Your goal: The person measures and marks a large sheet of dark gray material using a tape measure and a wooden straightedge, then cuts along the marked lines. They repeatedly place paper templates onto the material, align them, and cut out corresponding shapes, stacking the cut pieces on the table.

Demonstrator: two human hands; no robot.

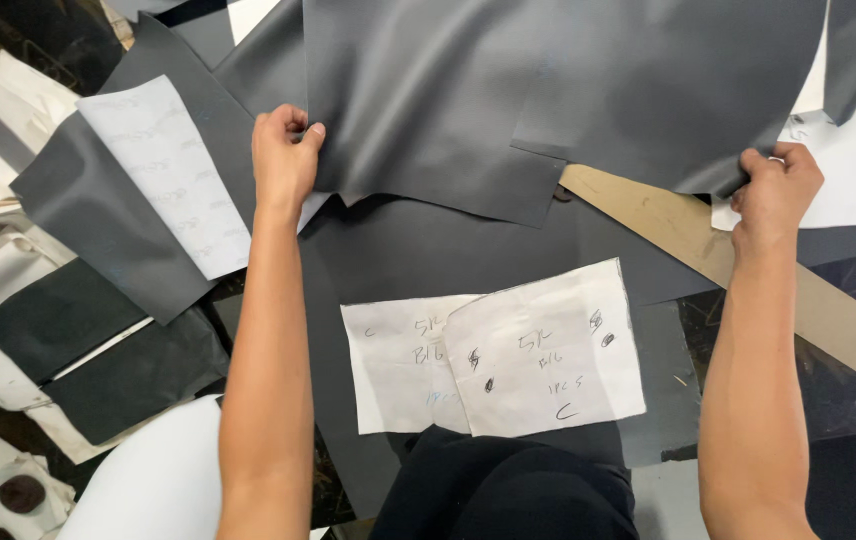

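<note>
Gripping the grey sheet, left hand and right hand pinch its near edge.

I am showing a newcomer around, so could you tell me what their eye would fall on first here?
First, the large dark grey leather-like sheet across the top, gripped at its lower edge by the left hand and the right hand. Below it, in the centre, lie two white paper patterns with handwriting, overlapping.
</note>
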